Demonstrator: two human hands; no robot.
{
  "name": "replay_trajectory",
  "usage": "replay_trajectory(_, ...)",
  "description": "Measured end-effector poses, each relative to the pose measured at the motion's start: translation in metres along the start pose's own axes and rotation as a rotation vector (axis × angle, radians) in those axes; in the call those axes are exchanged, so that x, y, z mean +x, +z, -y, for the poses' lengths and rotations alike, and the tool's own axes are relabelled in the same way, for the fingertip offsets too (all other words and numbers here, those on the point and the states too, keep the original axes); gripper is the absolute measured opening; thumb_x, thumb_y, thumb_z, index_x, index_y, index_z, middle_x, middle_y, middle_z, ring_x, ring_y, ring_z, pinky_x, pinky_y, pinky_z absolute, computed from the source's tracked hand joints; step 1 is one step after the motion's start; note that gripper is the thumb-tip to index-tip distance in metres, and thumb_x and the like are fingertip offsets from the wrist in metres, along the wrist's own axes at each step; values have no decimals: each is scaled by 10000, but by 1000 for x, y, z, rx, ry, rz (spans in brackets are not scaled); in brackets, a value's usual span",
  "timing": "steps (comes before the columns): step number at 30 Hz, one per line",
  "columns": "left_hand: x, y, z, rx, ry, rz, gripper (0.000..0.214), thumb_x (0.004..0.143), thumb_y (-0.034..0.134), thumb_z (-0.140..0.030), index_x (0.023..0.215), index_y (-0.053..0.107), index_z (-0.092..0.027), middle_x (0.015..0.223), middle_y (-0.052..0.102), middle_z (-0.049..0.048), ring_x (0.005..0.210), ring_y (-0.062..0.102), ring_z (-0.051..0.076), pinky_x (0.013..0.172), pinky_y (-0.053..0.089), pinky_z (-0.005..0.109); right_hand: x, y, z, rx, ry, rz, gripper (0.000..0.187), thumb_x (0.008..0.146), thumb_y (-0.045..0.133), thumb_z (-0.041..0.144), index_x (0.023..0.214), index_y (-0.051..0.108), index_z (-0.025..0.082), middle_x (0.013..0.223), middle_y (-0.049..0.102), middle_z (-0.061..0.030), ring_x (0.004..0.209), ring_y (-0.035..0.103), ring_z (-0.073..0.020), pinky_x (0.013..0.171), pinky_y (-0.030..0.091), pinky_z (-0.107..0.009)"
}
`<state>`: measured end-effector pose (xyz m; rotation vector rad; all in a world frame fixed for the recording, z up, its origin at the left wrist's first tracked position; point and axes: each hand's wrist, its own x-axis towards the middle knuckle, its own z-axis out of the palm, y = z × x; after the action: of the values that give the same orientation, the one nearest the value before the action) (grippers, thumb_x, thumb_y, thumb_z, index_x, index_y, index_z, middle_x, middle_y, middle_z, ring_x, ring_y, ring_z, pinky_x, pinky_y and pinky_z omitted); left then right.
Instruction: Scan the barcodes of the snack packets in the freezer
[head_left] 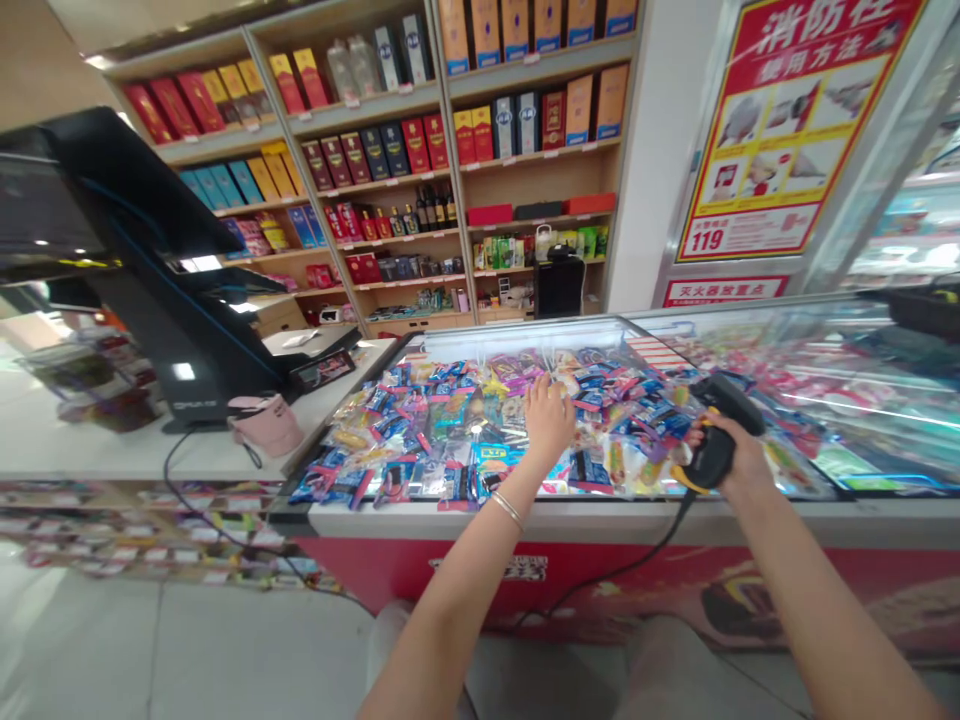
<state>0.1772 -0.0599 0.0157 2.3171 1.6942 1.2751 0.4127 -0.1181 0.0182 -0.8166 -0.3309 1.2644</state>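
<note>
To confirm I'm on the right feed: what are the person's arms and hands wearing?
No sleeves or gloves are in view. The left hand has a thin silvery bangle at its wrist; the right hand has a bare wrist.

I log one view only: the head-worn camera faces forward and down across the chest freezer [600,520], left hand [547,415] and right hand [739,452] close in, wall shelves [420,150] beyond.

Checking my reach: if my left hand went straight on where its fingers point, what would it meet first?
Likely the purple packets just beyond the left hand, in the heap at the freezer; depth is unclear.
</note>
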Motion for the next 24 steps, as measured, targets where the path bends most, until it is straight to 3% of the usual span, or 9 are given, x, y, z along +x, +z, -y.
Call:
replay_trajectory(7, 35, -86, 62, 94, -109, -86, 314, 874, 434, -238, 1157, 548, -164, 1388, 459, 146, 1287, 408, 274, 1092, 264, 443, -13, 69, -24, -105, 14, 149, 53, 732, 587, 113, 714, 568, 159, 542, 564, 5, 404, 498, -78, 355, 443, -149)
replay_trajectory(13, 22, -144, 133, 276, -276, -72, 329, 859, 457, -249, 1161, 542, -149, 1290, 537, 157, 1173, 505, 283, 986, 363, 380, -18, 128, -83, -191, 185, 351, 57, 735, 629, 174, 710, 581, 155, 543, 570, 8, 406, 510, -81, 375, 467, -170)
replay_trajectory(18, -7, -165, 184, 466, -450, 49, 376, 852, 460, -270, 1192, 517, -120, 1197, 573, 194, 1109, 537, 329, 899, 401, 397, -19, 152, -136, -256, 249, 439, 48, 734, 633, 134, 702, 598, 142, 541, 594, -3, 423, 540, -90, 374, 464, -163)
replay_trajectory(21, -24, -164, 204, 548, -530, 136, 425, 846, 481, -294, 1232, 497, -119, 1214, 558, 207, 1122, 520, 350, 902, 394, 421, -16, 157, -161, -307, 318, 495, 45, 734, 641, 134, 701, 612, 128, 560, 610, -22, 425, 548, -93, 384, 472, -166)
replay_trajectory(24, -36, -158, 215, 617, -513, 208, 407, 844, 497, -305, 1218, 524, -145, 1262, 526, 200, 1162, 480, 356, 925, 375, 430, -14, 160, -173, -336, 377, 518, 48, 737, 640, 130, 695, 617, 127, 564, 617, -33, 432, 556, -97, 398, 484, -170)
